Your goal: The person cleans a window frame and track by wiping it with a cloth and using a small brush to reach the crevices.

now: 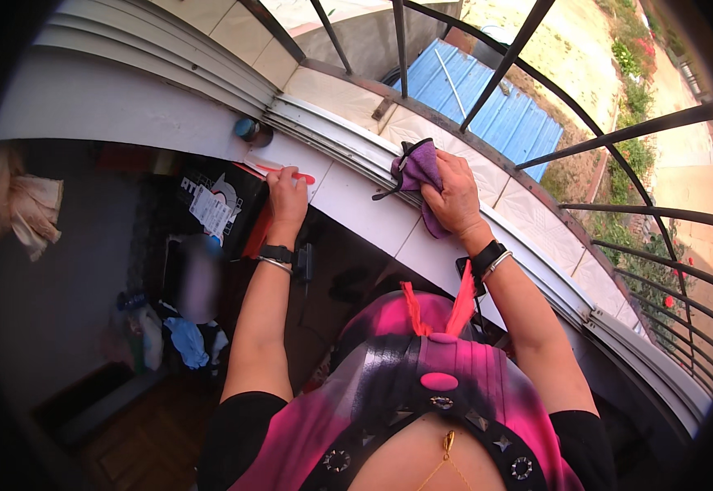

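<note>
My right hand (454, 193) grips a bunched purple cloth (416, 169) with black edging. The cloth is over the white window track (344, 144), and part of it hangs down across the tiled sill (365, 212). On the same sill, to the left, my left hand (287, 197) has its fingers curled over a slim red-handled tool (304, 178). The fingers cover the tool's middle, so its exact kind is unclear. Just beyond that hand stands a small dark jar (260, 134) with a blue-green lid.
Dark metal bars (506, 64) curve around the outer tiled ledge (421, 132). Below the sill at left is a black box (212, 193) bearing writing and a label. A dark phone-like object (470, 276) lies by my right wrist. A gathered curtain (19, 199) hangs far left.
</note>
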The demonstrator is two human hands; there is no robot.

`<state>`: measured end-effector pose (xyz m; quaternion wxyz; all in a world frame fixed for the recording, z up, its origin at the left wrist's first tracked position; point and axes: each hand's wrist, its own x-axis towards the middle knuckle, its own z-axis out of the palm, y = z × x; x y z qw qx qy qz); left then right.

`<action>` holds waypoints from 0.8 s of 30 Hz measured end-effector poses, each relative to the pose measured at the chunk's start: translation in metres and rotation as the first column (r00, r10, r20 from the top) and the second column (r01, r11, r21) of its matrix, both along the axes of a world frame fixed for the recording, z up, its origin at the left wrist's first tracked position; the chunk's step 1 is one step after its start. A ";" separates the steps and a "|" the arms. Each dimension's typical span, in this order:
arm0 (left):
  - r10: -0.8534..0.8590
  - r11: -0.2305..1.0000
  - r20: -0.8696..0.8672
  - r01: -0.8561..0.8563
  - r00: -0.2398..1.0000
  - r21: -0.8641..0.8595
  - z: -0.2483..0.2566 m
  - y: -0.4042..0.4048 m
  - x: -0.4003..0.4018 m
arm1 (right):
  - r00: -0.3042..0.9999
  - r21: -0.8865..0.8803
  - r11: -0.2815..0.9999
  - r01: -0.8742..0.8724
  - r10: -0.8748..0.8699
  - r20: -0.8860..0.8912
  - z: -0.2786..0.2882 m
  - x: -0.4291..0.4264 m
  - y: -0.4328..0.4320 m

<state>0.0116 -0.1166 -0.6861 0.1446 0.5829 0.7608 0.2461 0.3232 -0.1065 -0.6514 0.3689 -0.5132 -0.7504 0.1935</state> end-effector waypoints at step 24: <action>0.575 0.817 0.278 -0.520 0.770 -0.248 -0.027 -0.011 -0.006 | 0.998 -0.014 0.999 -0.040 0.039 -0.043 -0.002 -0.006 -0.001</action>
